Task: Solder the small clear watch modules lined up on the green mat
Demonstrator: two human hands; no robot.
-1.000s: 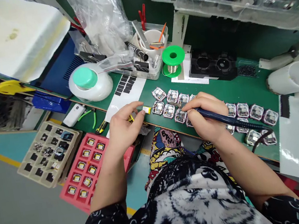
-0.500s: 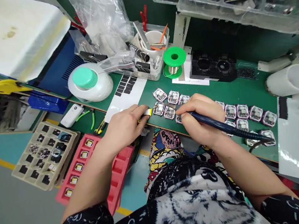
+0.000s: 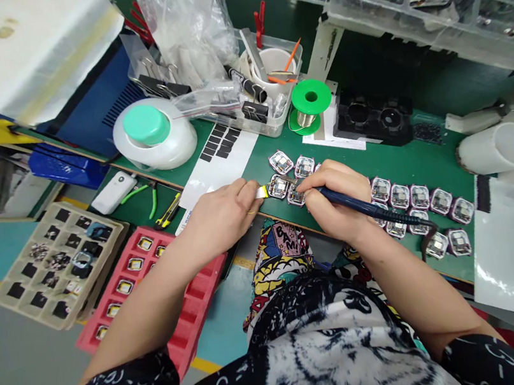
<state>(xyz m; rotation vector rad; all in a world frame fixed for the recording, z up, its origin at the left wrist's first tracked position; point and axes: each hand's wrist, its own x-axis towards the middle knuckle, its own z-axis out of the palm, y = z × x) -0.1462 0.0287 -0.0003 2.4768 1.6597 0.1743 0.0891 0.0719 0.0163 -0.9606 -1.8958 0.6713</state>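
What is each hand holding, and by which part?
Right hand: slim dark blue soldering iron, near its tip. Left hand: small flat white and yellow piece, by the end opposite its yellow edge.

Dark soldering iron (image 3: 350,202) slants; yellow piece (image 3: 263,192) (battery, perhaps) beside modules (image 3: 278,186).

We note a bare green strip between the module rows (image 3: 400,196) and the black tray (image 3: 374,116); the solder spool (image 3: 311,97) blocks its left end.
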